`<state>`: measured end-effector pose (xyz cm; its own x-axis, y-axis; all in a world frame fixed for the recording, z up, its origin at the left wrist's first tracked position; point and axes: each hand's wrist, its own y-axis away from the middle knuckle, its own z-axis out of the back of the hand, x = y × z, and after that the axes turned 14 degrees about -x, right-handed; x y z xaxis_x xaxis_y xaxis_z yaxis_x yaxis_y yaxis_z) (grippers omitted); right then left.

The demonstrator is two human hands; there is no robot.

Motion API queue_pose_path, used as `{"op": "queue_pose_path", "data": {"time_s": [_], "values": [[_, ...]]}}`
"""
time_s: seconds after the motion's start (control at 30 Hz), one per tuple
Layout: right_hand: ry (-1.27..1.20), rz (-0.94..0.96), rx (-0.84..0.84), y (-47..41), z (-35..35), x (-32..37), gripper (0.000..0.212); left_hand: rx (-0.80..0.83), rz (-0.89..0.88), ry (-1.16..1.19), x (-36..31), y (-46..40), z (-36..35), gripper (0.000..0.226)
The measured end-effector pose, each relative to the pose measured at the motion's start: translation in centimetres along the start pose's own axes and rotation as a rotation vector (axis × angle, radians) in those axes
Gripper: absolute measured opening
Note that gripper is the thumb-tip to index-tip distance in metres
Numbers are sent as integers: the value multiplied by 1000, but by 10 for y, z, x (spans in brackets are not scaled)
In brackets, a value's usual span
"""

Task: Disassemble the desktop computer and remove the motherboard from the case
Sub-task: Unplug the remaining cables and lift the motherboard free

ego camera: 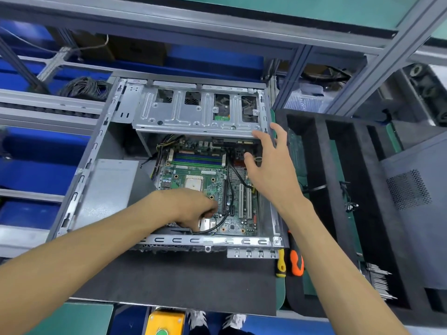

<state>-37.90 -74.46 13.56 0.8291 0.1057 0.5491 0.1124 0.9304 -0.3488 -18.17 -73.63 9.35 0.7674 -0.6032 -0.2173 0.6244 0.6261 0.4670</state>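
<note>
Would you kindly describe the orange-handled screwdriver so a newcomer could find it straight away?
Start at the open computer case in the middle of the bench and go to its near right corner. Two tools lie just outside it; the orange-handled screwdriver is the right one, orange with black, beside the slimmer yellow-handled screwdriver.

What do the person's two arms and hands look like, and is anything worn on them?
Both forearms are bare up to the frame edge, with no sleeves visible. The left hand and right hand wear no gloves, and no watch, ring or wrist strap shows.
</note>
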Motion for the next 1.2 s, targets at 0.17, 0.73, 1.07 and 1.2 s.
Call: {"op": "queue_pose_path", "data": {"time_s": [0.17, 0.73, 1.07, 1.2], "values": [[-15, -7, -2, 0, 0, 0, 44, -166, -127, -95, -2, 5, -2, 17], [-148, 130, -87, 3, 6, 6, 29, -362, -1, 319, 8, 37, 58, 15], [-119, 271, 574, 24, 28, 28, 51, -400, 40, 428, 6, 44, 58, 7], [-67, 295, 593, 26, 29, 29, 50, -452, 41, 419, 3, 46, 53, 17]]}}
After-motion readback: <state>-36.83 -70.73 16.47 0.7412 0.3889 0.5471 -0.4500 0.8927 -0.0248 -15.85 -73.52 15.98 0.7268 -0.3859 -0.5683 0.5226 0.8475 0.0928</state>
